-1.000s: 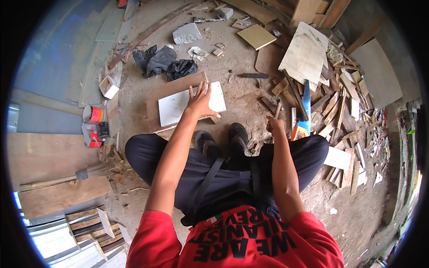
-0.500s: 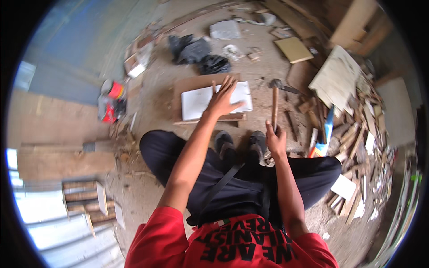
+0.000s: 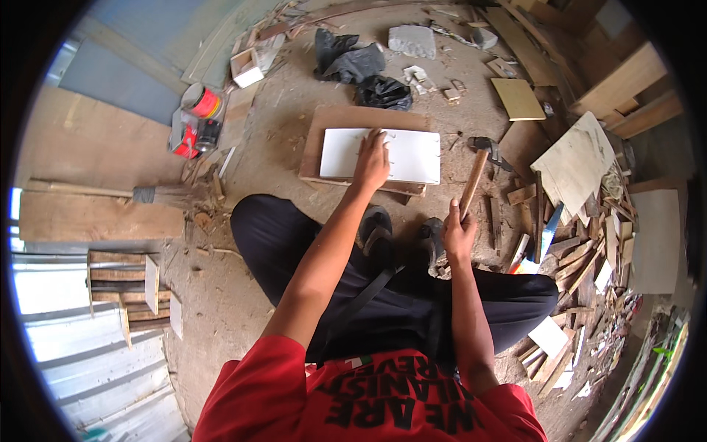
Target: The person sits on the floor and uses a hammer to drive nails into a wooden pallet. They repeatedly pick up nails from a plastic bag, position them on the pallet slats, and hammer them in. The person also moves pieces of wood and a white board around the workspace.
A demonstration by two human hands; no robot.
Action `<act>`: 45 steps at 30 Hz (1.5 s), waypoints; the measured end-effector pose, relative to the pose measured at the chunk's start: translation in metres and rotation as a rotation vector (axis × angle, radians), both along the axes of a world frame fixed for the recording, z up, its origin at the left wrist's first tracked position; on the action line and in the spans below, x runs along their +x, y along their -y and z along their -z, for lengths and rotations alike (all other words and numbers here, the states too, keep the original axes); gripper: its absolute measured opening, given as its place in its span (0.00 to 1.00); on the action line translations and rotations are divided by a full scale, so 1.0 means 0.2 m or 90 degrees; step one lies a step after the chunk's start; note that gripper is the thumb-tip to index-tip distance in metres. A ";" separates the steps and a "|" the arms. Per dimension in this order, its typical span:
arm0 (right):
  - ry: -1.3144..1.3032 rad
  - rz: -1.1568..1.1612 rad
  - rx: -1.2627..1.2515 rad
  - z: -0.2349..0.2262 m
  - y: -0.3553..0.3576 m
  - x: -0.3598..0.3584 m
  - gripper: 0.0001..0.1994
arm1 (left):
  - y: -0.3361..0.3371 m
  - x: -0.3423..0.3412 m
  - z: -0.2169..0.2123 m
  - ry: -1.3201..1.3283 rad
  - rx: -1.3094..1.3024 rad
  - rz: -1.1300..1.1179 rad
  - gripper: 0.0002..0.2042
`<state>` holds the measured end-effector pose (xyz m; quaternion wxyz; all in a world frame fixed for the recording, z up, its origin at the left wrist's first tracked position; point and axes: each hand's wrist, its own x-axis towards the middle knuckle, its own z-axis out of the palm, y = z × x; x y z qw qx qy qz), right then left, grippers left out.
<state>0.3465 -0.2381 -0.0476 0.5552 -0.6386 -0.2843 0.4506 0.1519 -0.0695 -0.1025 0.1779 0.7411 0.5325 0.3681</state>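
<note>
On a low brown wooden stand lies a flat white board with small dark marks on it. My left hand rests on the middle of this board, its fingers drawn together and bent at the tips; what they pinch, if anything, is too small to make out. To the right, above the floor, my right hand is wrapped round the wooden handle of a hammer. The hammer's dark head points away from me and leans right, clear of the white board.
Black plastic bags lie beyond the stand. Scrap wood is heaped at the right, near a large pale panel and a blue-handled saw. Paint cans stand at the left. My shoes are just before the stand.
The spread fingers of my left hand have come together on the white board. My right hand has tilted the hammer further right. The whole view has shifted a little.
</note>
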 end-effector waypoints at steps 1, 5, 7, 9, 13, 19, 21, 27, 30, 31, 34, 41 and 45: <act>-0.007 0.005 -0.004 -0.01 0.00 0.01 0.20 | -0.02 0.01 -0.01 -0.001 0.001 -0.010 0.17; 0.000 0.015 -0.032 -0.03 0.04 0.02 0.20 | -0.08 0.02 0.01 -0.083 0.038 -0.040 0.18; 0.002 0.015 -0.019 -0.04 0.06 0.03 0.21 | -0.10 0.04 0.02 -0.117 0.051 -0.056 0.18; -0.022 0.008 -0.015 -0.09 0.12 0.01 0.21 | -0.09 0.05 0.02 -0.125 0.063 -0.055 0.17; -0.026 -0.022 -0.098 -0.06 0.29 -0.03 0.23 | -0.08 0.06 0.02 -0.153 0.073 -0.073 0.18; -0.096 -0.049 -0.118 -0.07 0.39 -0.08 0.24 | -0.08 0.07 0.02 -0.204 0.083 -0.094 0.19; -0.045 -0.053 -0.081 -0.07 0.38 -0.08 0.24 | -0.08 0.07 0.02 -0.200 0.084 -0.092 0.18; 0.186 -0.110 -0.108 0.07 0.40 -0.09 0.24 | -0.08 0.06 0.03 -0.220 0.107 -0.082 0.19; 0.273 -0.115 -0.118 0.11 0.40 -0.07 0.25 | -0.07 0.06 0.02 -0.224 0.114 -0.073 0.21; 0.266 -0.103 -0.101 0.10 0.41 -0.07 0.25 | -0.07 0.06 0.01 -0.224 0.116 -0.074 0.21; 0.260 -0.097 -0.025 0.01 0.41 -0.07 0.23 | -0.07 0.06 0.02 -0.230 0.116 -0.079 0.20; 0.316 -0.190 -0.173 0.07 0.38 -0.07 0.25 | -0.08 0.06 0.01 -0.225 0.124 -0.085 0.19; 0.235 -0.159 -0.046 0.01 0.39 -0.09 0.24 | -0.09 0.06 0.00 -0.213 0.125 -0.081 0.18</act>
